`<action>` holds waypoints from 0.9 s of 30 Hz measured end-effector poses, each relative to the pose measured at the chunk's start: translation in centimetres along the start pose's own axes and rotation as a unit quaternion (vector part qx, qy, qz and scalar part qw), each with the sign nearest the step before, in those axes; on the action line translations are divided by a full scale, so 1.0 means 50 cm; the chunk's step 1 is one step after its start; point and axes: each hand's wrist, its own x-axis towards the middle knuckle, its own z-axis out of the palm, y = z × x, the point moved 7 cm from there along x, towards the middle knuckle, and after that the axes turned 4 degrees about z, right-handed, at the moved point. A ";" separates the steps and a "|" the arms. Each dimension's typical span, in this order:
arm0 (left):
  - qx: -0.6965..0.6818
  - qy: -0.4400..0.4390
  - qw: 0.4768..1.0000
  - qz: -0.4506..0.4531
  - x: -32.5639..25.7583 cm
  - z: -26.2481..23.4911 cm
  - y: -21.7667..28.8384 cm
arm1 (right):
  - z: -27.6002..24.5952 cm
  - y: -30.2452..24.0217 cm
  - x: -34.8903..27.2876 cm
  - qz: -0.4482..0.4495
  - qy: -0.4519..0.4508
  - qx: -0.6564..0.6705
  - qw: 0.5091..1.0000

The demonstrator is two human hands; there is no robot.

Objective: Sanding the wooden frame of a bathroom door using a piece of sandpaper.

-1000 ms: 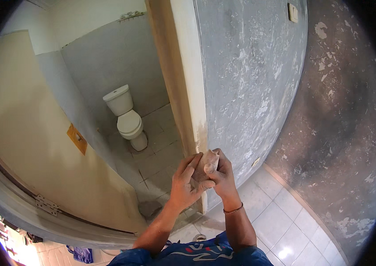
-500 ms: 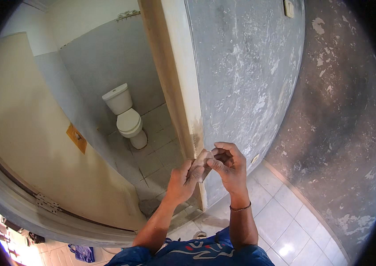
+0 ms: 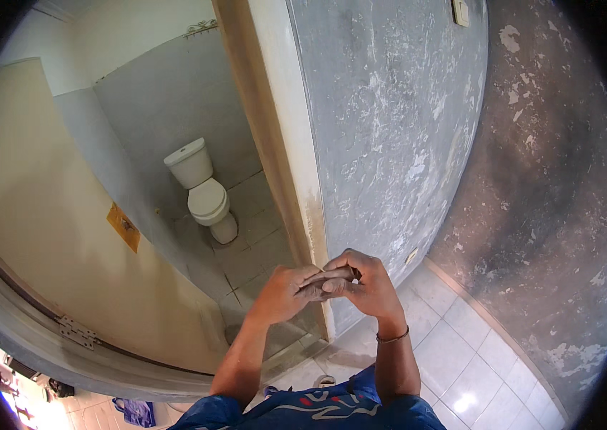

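In front of the lower end of the door frame, my two hands meet at chest height. Pinched between them is a small brownish-grey folded sheet, by its look a piece of sandpaper, mostly hidden by fingers. My left hand grips its left side, fingers pointing right. From the other side my right hand curls over it, thumb below and fingers arched above. Both hands look dusty.
Right of the frame runs a grey wall with patchy white marks and a switch. Through the doorway stands a white toilet. A cream door swings open at left. Pale floor tiles lie below right.
My hands have come down slightly and closer together. The sandpaper, tilted up and more visible before, now lies flatter and more covered by my fingers.
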 end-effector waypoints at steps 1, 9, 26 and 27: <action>0.052 -0.006 0.999 -0.013 0.001 -0.012 0.000 | 0.005 0.001 -0.002 -0.004 -0.014 -0.026 1.000; 0.083 -0.015 0.996 0.031 0.009 -0.024 0.007 | 0.007 0.007 -0.013 0.014 -0.017 -0.057 0.998; 0.081 0.024 0.994 0.074 0.051 -0.076 0.112 | 0.062 -0.089 -0.016 -0.342 0.237 -0.351 0.839; 0.081 0.024 0.994 0.075 0.052 -0.080 0.110 | 0.057 -0.092 -0.013 -0.348 0.249 -0.362 0.828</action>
